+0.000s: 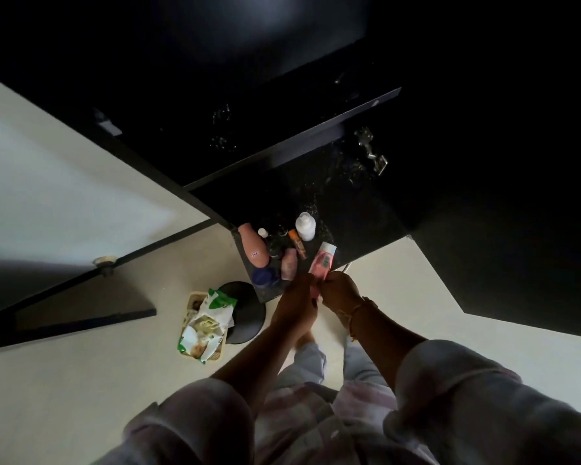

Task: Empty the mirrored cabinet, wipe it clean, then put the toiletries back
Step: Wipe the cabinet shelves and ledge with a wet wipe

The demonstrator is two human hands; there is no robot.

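Both forearms stretch forward and converge, the hands almost touching. The left hand [296, 298] and right hand [341, 292] curl their fingers round the near end of the pink tube [322, 260]. The tube lies at the dark counter's [363, 223] near edge, pointing to 12 o'clock. A peach bottle [254, 245] lies at its 9 o'clock.

Toiletries [305, 226] on the counter [366, 216], basket [191, 305] left of it

One head-worn camera looks steeply down, close above what seems a counter [366, 223].
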